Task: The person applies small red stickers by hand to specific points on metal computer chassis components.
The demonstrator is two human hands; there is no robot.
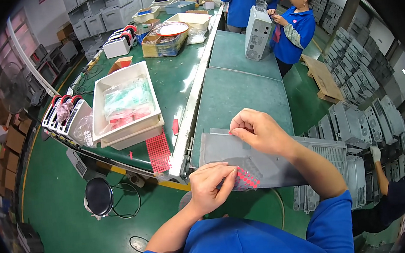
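My left hand [212, 188] is closed on the edge of a small sheet of red round stickers [248, 179], which tilts down to the right. My right hand [259, 130] is raised further up, thumb and forefinger pinched together with a small red sticker [231, 133] showing at their tips. Beneath both hands lies a grey metal computer case [219, 150] with a flat side and a slotted part [327, 153] at its right end. My right forearm covers part of it.
On the green table at left stand a white tray [98, 114] of bagged parts, a larger red sticker sheet [158, 152] and white power units [74, 121]. A round black stool [99, 197] stands below. Co-workers and stacked grey cases [356, 122] are at right.
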